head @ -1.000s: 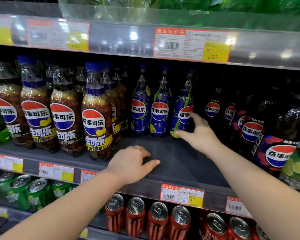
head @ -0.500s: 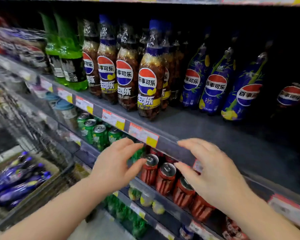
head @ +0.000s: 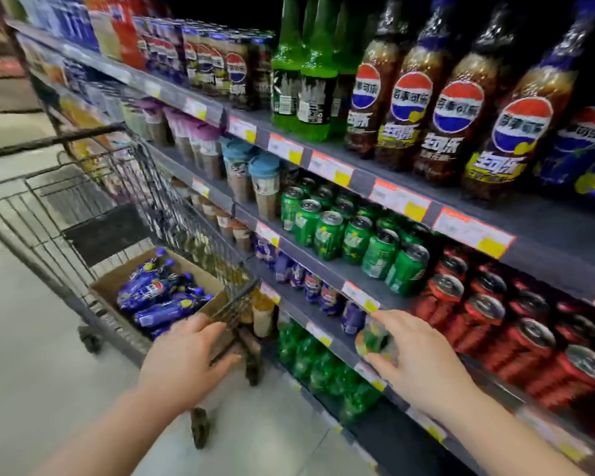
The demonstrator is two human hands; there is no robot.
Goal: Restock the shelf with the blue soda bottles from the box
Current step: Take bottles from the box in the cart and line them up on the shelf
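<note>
My left hand [head: 186, 359] and right hand [head: 423, 367] hang spread, empty. Bottles [head: 158, 293] lie in the box [head: 115, 280] just past my left hand. Fetching step, I judge: next, reach in, grasp one.

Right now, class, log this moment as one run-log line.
left hand: open, empty, by cart corner | right hand: open, empty, before shelf edge | blue bottles: lying in box | box: in cart

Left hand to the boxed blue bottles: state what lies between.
Head view: only the rim of the box and the wire corner of the cart lie between the left hand and the blue bottles.
</note>
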